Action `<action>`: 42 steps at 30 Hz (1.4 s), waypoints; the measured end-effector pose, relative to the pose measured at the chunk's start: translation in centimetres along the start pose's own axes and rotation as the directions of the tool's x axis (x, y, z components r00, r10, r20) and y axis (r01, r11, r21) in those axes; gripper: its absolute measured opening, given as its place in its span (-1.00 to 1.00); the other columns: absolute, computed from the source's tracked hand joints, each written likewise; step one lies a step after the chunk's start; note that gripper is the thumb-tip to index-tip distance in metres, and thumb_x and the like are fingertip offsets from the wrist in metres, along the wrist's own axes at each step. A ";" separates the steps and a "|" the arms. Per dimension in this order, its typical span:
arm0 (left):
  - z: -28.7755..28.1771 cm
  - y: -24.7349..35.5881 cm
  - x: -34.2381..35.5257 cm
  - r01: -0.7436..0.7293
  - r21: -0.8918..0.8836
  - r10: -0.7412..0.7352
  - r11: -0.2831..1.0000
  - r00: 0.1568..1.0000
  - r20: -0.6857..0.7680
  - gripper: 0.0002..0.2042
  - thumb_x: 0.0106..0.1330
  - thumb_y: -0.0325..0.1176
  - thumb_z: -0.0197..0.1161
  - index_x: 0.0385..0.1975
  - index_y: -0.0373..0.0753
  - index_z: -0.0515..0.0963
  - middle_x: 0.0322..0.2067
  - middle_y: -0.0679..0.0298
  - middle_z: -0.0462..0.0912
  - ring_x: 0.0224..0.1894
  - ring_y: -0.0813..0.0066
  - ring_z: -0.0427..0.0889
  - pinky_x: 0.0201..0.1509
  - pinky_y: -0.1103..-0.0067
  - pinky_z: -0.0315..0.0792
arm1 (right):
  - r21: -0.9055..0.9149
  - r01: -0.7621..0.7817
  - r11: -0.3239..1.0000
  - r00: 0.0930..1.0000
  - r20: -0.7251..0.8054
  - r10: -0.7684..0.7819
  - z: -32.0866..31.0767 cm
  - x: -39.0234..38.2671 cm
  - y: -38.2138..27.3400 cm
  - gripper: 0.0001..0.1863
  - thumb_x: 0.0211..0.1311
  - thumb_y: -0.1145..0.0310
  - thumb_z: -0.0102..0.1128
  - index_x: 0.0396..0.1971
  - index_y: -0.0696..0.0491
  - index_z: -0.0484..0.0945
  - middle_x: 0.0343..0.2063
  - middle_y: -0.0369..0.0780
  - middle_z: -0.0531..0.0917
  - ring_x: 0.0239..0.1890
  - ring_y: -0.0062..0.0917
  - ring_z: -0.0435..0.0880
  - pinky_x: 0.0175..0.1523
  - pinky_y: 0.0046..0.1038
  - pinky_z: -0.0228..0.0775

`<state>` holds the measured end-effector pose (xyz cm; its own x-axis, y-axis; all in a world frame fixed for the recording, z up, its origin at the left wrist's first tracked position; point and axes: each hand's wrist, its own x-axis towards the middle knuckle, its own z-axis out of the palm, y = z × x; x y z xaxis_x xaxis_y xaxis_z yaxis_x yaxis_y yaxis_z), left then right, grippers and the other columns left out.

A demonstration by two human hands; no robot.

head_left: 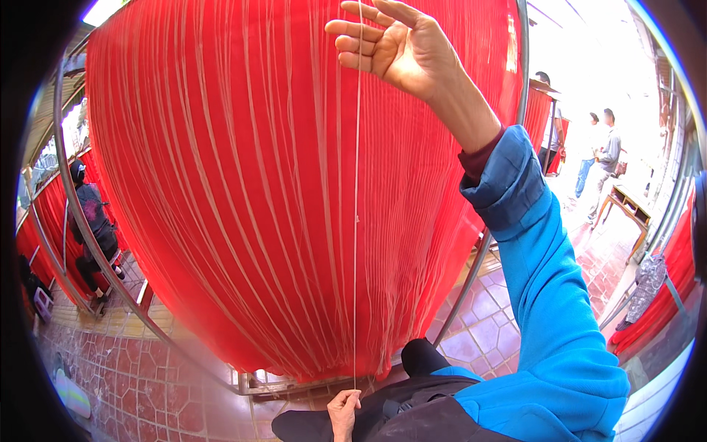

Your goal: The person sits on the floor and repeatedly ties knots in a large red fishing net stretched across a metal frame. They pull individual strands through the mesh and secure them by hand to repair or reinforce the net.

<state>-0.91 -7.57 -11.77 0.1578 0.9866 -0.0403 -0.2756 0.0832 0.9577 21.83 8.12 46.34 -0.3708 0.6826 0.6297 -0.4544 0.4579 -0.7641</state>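
A large curtain of red threads [206,147], streaked with paler lines, fills the middle on a metal frame [466,287]. A single pale thread [356,221] runs vertically down in front of it. My right hand [390,48] is raised at the top, palm toward me, fingers apart and slightly curved, with the thread passing at the fingers; whether it touches them I cannot tell. My left hand [343,409] is low over my dark-clothed lap, pinching the lower end of the thread between closed fingers.
At left, a seated person [94,221] works beside another red-thread frame [51,228]. At right, several people [610,147] stand in the bright background near a wooden table [626,202]. More red cloth or threads [663,309] hang at the far right. The floor is tiled [147,376].
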 end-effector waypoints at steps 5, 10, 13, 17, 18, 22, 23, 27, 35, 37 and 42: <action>0.3 0.1 0.1 -0.006 -0.016 0.007 1.000 1.000 0.022 -0.91 0.24 -0.48 0.23 -0.40 -0.35 0.63 -0.68 0.37 0.52 -0.66 0.78 0.34 -0.60 0.77 0.12 | 0.048 0.012 0.999 1.000 -0.014 -0.011 -0.7 2.0 -1.0 -0.66 0.27 0.14 0.07 -0.07 0.02 0.41 -0.22 -0.02 0.64 -0.24 -0.23 0.65 -0.13 -0.21 0.53; 0.5 0.9 0.1 0.024 0.014 -0.024 1.000 1.000 0.009 -0.91 0.24 -0.48 0.20 -0.40 -0.35 0.62 -0.67 0.38 0.52 -0.66 0.77 0.36 -0.60 0.76 0.14 | 0.092 0.041 0.995 0.999 0.029 -0.044 -0.9 3.5 -2.4 -0.69 0.27 0.13 0.09 -0.09 -0.02 0.43 -0.31 -0.05 0.67 -0.34 -0.27 0.66 -0.22 -0.25 0.54; 0.9 1.4 -0.1 0.031 0.056 -0.031 0.998 0.999 0.011 -0.88 0.29 -0.47 0.14 -0.31 -0.31 0.62 -0.65 0.45 0.46 -0.63 0.76 0.33 -0.58 0.75 0.17 | 0.109 0.087 0.990 0.994 0.061 -0.094 -0.7 4.0 -2.8 -0.67 0.29 0.14 0.05 -0.03 -0.03 0.42 -0.33 -0.06 0.67 -0.40 -0.32 0.65 -0.25 -0.27 0.53; 1.2 1.7 -0.2 -0.003 0.050 0.002 0.999 1.000 0.016 -0.88 0.28 -0.50 0.13 -0.31 -0.33 0.62 -0.63 0.42 0.48 -0.58 0.73 0.37 -0.51 0.75 0.21 | 0.108 0.144 0.984 0.986 0.073 -0.152 -0.4 3.5 -2.5 -0.64 0.30 0.14 0.02 0.02 -0.04 0.40 -0.34 -0.07 0.66 -0.43 -0.34 0.63 -0.25 -0.28 0.52; 1.2 1.8 -0.1 -0.004 0.049 0.003 0.999 1.000 0.019 -0.87 0.29 -0.50 0.12 -0.30 -0.35 0.61 -0.62 0.40 0.50 -0.57 0.71 0.40 -0.49 0.74 0.24 | 0.095 0.131 0.987 0.988 0.074 -0.138 -0.3 3.2 -2.3 -0.64 0.30 0.14 0.02 0.03 -0.04 0.40 -0.35 -0.08 0.66 -0.43 -0.35 0.63 -0.25 -0.28 0.52; 0.4 1.5 0.8 0.043 0.159 -0.031 0.986 0.997 -0.073 -0.91 0.23 -0.50 0.19 -0.39 -0.38 0.61 -0.63 0.38 0.52 -0.58 0.72 0.43 -0.50 0.74 0.29 | 0.086 0.052 0.995 0.997 0.054 -0.057 -1.0 -0.2 0.8 -0.62 0.31 0.13 -0.01 0.03 0.01 0.42 -0.36 -0.10 0.67 -0.47 -0.39 0.64 -0.24 -0.30 0.50; 0.0 1.2 1.0 0.015 0.150 -0.005 0.989 0.998 -0.069 -0.90 0.22 -0.50 0.17 -0.38 -0.38 0.60 -0.62 0.39 0.52 -0.58 0.72 0.42 -0.50 0.73 0.29 | 0.092 0.011 0.996 0.999 0.042 -0.014 -1.4 -1.5 2.1 -0.62 0.32 0.12 -0.01 0.02 0.02 0.43 -0.37 -0.10 0.67 -0.47 -0.39 0.64 -0.24 -0.30 0.50; -1.8 -1.2 3.1 0.052 0.175 -0.029 0.983 0.991 -0.131 -0.91 0.24 -0.48 0.17 -0.36 -0.33 0.59 -0.60 0.45 0.48 -0.58 0.77 0.38 -0.53 0.73 0.28 | 0.108 -0.152 0.982 0.980 0.143 0.136 -2.6 -8.4 10.2 -0.61 0.36 0.20 -0.08 0.03 0.15 0.43 -0.33 -0.03 0.67 -0.40 -0.38 0.70 -0.17 -0.29 0.60; -8.9 -7.2 7.1 0.151 0.401 0.003 0.903 0.934 -0.357 -0.90 0.18 -0.46 0.21 -0.40 -0.34 0.61 -0.58 0.38 0.56 -0.50 0.66 0.46 -0.42 0.66 0.34 | 0.210 -0.400 0.892 0.874 -0.207 0.440 -3.9 -25.1 26.4 -0.73 0.36 0.41 -0.08 -0.06 0.21 0.50 -0.60 -0.20 0.57 -0.62 -0.57 0.53 -0.30 -0.45 0.55; -10.1 -8.1 6.8 0.159 0.428 0.050 0.890 0.897 -0.439 -0.90 0.16 -0.46 0.22 -0.39 -0.33 0.62 -0.57 0.34 0.57 -0.48 0.63 0.47 -0.39 0.63 0.36 | 0.277 -0.409 0.870 0.804 -0.342 0.487 -4.4 -28.1 29.2 -0.73 0.35 0.41 -0.06 -0.07 0.21 0.50 -0.63 -0.21 0.53 -0.63 -0.57 0.49 -0.27 -0.42 0.53; -11.2 -8.6 6.2 0.242 0.494 0.026 0.835 0.880 -0.475 -0.84 0.15 -0.40 0.21 -0.36 -0.33 0.62 -0.57 0.32 0.56 -0.48 0.58 0.47 -0.38 0.58 0.36 | 0.315 -0.377 0.871 0.801 -0.361 0.477 -5.7 -33.8 34.1 -0.73 0.28 0.42 0.05 -0.10 0.24 0.51 -0.60 -0.22 0.55 -0.56 -0.57 0.51 -0.26 -0.44 0.50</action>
<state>-8.21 -0.59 -23.44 -0.3187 0.9365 -0.1464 0.2764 0.2396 0.9307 23.48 3.89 -1.86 -0.2216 0.9711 0.0890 -0.5112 -0.0380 -0.8586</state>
